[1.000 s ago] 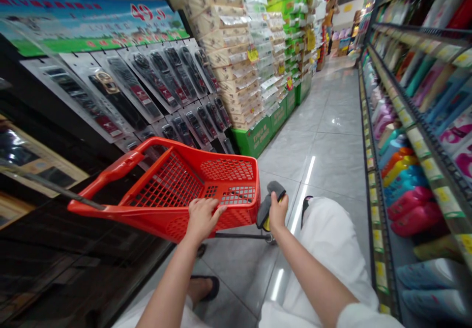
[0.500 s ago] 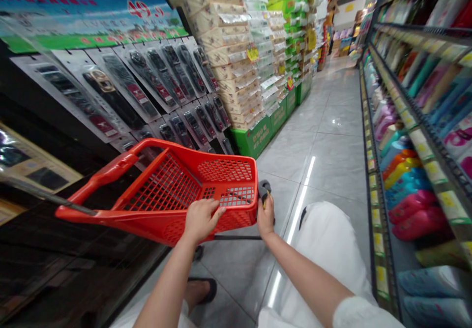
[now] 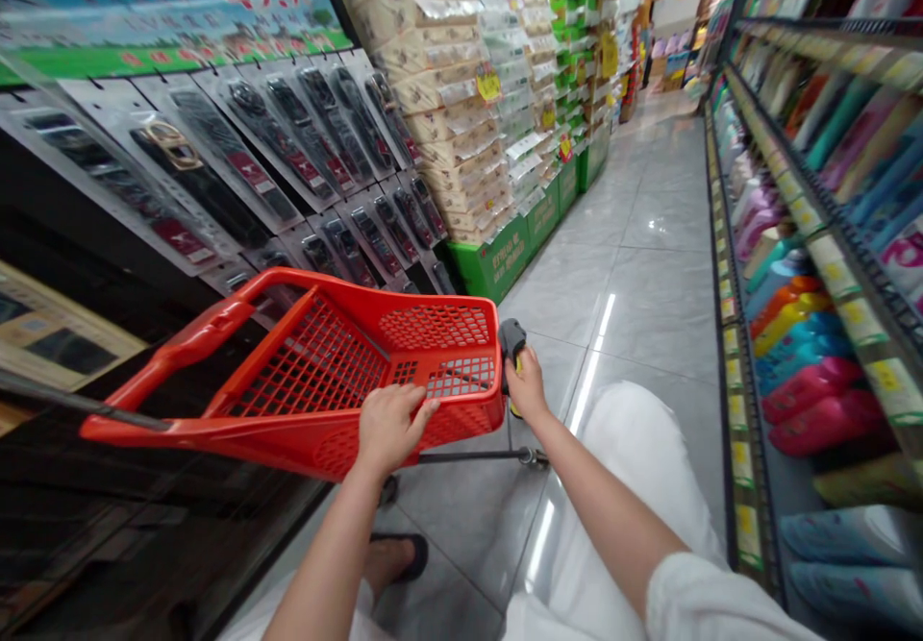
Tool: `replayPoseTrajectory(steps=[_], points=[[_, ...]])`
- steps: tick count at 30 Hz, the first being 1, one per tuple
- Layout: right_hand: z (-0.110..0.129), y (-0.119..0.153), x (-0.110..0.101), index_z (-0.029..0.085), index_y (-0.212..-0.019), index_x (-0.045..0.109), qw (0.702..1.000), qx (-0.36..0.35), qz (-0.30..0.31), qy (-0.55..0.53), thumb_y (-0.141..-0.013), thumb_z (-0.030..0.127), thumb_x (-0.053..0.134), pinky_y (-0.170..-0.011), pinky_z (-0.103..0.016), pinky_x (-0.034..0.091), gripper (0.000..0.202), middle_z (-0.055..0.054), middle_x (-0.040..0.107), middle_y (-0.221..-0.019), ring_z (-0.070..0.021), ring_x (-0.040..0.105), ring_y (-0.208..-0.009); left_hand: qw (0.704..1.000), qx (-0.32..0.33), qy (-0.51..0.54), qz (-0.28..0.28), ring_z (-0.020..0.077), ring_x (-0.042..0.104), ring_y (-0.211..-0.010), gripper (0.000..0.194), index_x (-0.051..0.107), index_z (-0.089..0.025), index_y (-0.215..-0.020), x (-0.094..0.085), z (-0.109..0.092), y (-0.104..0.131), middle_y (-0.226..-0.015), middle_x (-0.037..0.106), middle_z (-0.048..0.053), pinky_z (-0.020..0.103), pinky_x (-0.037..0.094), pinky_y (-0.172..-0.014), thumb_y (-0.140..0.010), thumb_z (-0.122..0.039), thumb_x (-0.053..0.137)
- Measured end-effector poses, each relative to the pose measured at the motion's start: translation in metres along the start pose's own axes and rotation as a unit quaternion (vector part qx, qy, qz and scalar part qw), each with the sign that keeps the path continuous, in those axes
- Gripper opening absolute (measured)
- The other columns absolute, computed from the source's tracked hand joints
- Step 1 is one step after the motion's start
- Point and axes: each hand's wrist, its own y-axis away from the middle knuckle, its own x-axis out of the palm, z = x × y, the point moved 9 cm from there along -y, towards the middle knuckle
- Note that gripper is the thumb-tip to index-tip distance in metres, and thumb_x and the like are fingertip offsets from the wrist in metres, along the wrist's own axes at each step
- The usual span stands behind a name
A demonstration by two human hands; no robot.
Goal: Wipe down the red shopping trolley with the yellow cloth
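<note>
The red shopping cart (image 3: 281, 422) stands on the gray tiled floor (image 3: 649, 324), its handle (image 3: 198, 333) toward the left of the view and its basket end toward the right. The person's left hand (image 3: 393, 425) rests on the near rim of the basket. The left fingers lie together across the rim, with the thumb set apart from them.

The person's right hand (image 3: 526, 386) is positioned at the basket's right end. The right fingers are closed around a gray item (image 3: 511, 335) with a yellow portion. The item is upright, alongside the outer face of the end wall; contact with the wall cannot be confirmed. A caster (image 3: 534, 458) is located below the right hand, at the end of a dark frame bar.

Packaged belts (image 3: 256, 146) hang on the display behind the cart, beneath a printed sign (image 3: 165, 16). Stacked boxes (image 3: 447, 93) stand beside this display on a green base (image 3: 497, 261). Shelving (image 3: 829, 261) carrying colored bottles (image 3: 811, 357) runs along the right side of the aisle. The person's white trousers (image 3: 635, 458) and a dark shoe (image 3: 416, 557) are visible below the arms.
</note>
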Motion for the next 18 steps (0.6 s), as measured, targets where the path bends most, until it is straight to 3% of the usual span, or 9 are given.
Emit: replayPoseTrajectory(steps=[4, 7, 10, 15, 18], points=[[-0.048, 0.027, 0.005, 0.018, -0.108, 0.064, 0.988, 0.130, 0.038, 0.080, -0.068, 0.007, 0.041, -0.091, -0.036, 0.047, 0.047, -0.007, 0.062, -0.093, -0.0219, 0.058, -0.095, 1.000, -0.005, -0.005, 0.004, 0.0206, 0.060, -0.074, 0.048, 0.059, -0.021, -0.070, 0.000, -0.001, -0.004, -0.072, 0.068, 0.005, 0.033, 0.030, -0.066, -0.095, -0.053, 0.032], [-0.064, 0.047, 0.008, 0.018, -0.102, 0.066, 0.979, 0.170, 0.054, 0.101, -0.065, 0.006, 0.042, -0.084, -0.035, 0.050, 0.046, -0.005, 0.060, -0.080, -0.0220, 0.060, -0.085, 1.000, -0.009, -0.009, 0.009, 0.0209, 0.061, -0.076, 0.048, 0.060, -0.021, -0.072, -0.001, -0.002, -0.005, -0.074, 0.069, 0.005, 0.032, 0.030, -0.066, -0.095, -0.053, 0.032], [-0.046, 0.052, 0.003, 0.018, -0.109, 0.066, 0.983, 0.145, 0.042, 0.101, -0.067, 0.007, 0.042, -0.090, -0.038, 0.048, 0.049, -0.007, 0.061, -0.087, -0.0230, 0.060, -0.093, 1.000, -0.015, -0.016, 0.011, 0.0214, 0.062, -0.077, 0.048, 0.061, -0.021, -0.074, -0.001, -0.001, -0.006, -0.076, 0.069, 0.005, 0.032, 0.031, -0.067, -0.095, -0.052, 0.032], [0.012, 0.045, -0.007, 0.024, -0.139, 0.048, 0.998, -0.001, 0.037, 0.042, -0.073, 0.012, 0.043, -0.105, -0.038, 0.042, 0.067, -0.009, 0.054, -0.118, -0.0217, 0.053, -0.117, 1.000, -0.021, -0.021, 0.008, 0.0224, 0.063, -0.079, 0.048, 0.063, -0.021, -0.078, 0.001, -0.003, -0.008, -0.077, 0.070, 0.005, 0.033, 0.032, -0.067, -0.095, -0.053, 0.031], [-0.002, 0.055, -0.008, 0.023, -0.127, 0.059, 0.995, 0.034, 0.036, 0.085, -0.071, 0.011, 0.045, -0.099, -0.039, 0.045, 0.059, -0.010, 0.056, -0.113, -0.0231, 0.057, -0.109, 0.999, -0.025, -0.020, 0.010, 0.0228, 0.064, -0.081, 0.048, 0.063, -0.021, -0.078, 0.001, -0.005, -0.011, -0.079, 0.071, 0.006, 0.032, 0.033, -0.066, -0.095, -0.053, 0.031]])
